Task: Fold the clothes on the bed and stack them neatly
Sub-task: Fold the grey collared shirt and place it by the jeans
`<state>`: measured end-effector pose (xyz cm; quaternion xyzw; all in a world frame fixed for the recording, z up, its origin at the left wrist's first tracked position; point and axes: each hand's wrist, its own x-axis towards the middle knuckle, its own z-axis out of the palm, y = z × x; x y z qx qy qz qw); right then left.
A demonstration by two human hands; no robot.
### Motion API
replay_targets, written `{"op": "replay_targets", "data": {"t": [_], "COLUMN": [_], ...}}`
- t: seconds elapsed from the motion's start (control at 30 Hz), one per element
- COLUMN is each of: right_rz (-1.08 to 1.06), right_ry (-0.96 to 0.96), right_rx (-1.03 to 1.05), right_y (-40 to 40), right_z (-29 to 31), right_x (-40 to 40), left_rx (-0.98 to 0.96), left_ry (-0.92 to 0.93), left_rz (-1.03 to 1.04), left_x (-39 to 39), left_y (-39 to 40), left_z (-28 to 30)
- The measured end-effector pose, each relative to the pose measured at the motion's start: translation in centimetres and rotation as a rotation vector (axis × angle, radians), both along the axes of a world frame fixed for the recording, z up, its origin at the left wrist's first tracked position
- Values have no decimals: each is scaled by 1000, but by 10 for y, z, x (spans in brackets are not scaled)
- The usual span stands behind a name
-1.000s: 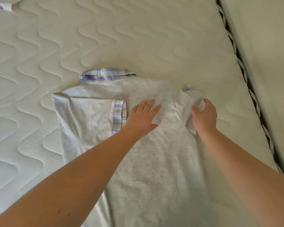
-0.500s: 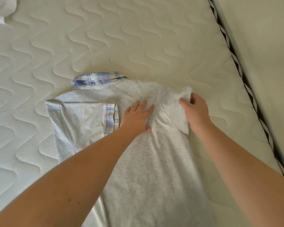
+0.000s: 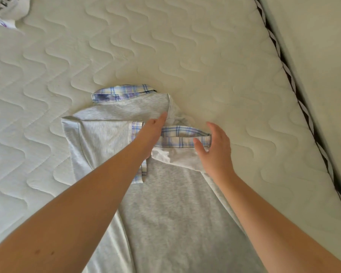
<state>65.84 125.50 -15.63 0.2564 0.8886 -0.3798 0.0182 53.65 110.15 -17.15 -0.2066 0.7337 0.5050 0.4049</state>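
A grey shirt [image 3: 171, 203] with a plaid collar [image 3: 122, 92] lies back-up on the quilted mattress [image 3: 205, 56], its body running from under both hands toward the viewer. The left hand [image 3: 149, 134] lies flat on the upper middle of the shirt, fingers straight and together, pointing up toward the collar – it presses the cloth and grips nothing. Just left of that hand, one sleeve [image 3: 104, 133] is folded in over the back, its plaid cuff passing under the wrist. Between the two hands the other sleeve [image 3: 177, 154] lies folded across, its plaid cuff [image 3: 183, 137] running from the left hand's edge to the right hand [image 3: 218, 148]. The right hand's fingers are spread and relaxed; thumb and fingertips rest at the cuff's end, not curled round it. Beyond the right hand – well apart – a dark patterned edge band [image 3: 295, 99] runs along the mattress side. Far from the left hand, at the top corner, lies a white garment [image 3: 6, 12] with dark print.
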Motion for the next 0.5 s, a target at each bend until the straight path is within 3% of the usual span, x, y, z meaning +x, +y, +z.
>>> {"op": "replay_targets", "data": {"t": [0.1,0.17,0.37,0.5], "right_rz": [-44,-21,-134,-272], "right_ry": [-244,-245,110,286], "right_rx": [-251,-198,52,41], "right_y": [6,5,7,-4], "right_z": [-9,-15,6,32], "right_x": [-6,-7,5,14], "left_rx": [-199,-259,-61,89], "left_ry": [140,142,341,541], "left_rz": [-144,-190,-336,-303], "left_x": [9,10,-8,-27], "left_y": [-2,-5,-14,-7], "left_z": [-3,-2,24,43]}}
